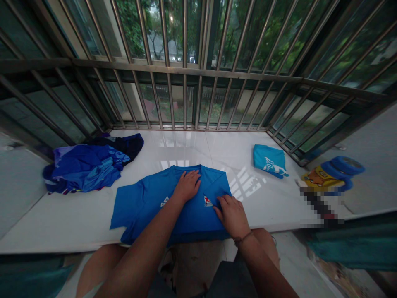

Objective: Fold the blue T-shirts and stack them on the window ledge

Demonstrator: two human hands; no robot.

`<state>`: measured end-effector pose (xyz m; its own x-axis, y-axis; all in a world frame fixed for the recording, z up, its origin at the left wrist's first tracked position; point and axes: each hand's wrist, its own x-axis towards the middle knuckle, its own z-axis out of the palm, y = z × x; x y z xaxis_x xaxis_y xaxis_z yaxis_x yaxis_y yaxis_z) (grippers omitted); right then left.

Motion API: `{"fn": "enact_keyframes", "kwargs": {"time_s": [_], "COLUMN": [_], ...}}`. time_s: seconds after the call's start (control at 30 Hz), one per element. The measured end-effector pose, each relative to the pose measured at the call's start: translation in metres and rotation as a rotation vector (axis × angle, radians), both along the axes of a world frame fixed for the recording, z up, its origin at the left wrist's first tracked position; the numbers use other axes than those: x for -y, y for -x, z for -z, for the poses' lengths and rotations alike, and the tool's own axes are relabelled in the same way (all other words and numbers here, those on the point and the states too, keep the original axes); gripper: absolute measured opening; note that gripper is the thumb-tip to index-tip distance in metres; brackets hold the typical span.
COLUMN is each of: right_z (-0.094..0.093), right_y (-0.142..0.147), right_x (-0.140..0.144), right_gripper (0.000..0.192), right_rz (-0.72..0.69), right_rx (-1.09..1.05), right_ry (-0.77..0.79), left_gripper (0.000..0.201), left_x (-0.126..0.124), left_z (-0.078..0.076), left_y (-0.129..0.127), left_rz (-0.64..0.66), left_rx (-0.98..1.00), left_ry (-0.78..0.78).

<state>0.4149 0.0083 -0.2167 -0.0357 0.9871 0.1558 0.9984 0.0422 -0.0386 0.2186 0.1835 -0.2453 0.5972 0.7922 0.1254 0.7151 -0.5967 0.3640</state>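
Note:
A blue T-shirt (139,207) lies front side up on the white ledge, its lower part reaching the near edge. One sleeve spreads out at the left; the right side looks folded in. A white logo and a small red-and-white emblem show on the chest. My left hand (188,185) rests flat on the shirt just below the collar, fingers stretched out. At the shirt's right side, my right hand (233,213) touches the fabric with bent fingers, the thumb apart from them. Neither hand seems to grip anything.
A heap of blue and dark clothes (89,167) lies at the left. To the right is a folded turquoise garment (269,159) with white print. A blue-and-yellow jug (331,174) stands farther right. Metal window bars (186,74) border the white ledge (198,145) at the back.

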Motion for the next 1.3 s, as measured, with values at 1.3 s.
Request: {"fn": "enact_keyframes", "kwargs": {"time_s": [1.3], "right_z": [0.024], "right_y": [0.067], "right_x": [-0.088], "right_gripper": [0.07], "right_rz": [0.209], "right_rx": [-0.148], "right_ry": [0.188], "left_gripper": [0.039], "left_x": [0.049], "left_z": [-0.068], "left_y": [0.235], "left_rz": [-0.845], "left_rx": [-0.34], "left_ry": [0.15]}}
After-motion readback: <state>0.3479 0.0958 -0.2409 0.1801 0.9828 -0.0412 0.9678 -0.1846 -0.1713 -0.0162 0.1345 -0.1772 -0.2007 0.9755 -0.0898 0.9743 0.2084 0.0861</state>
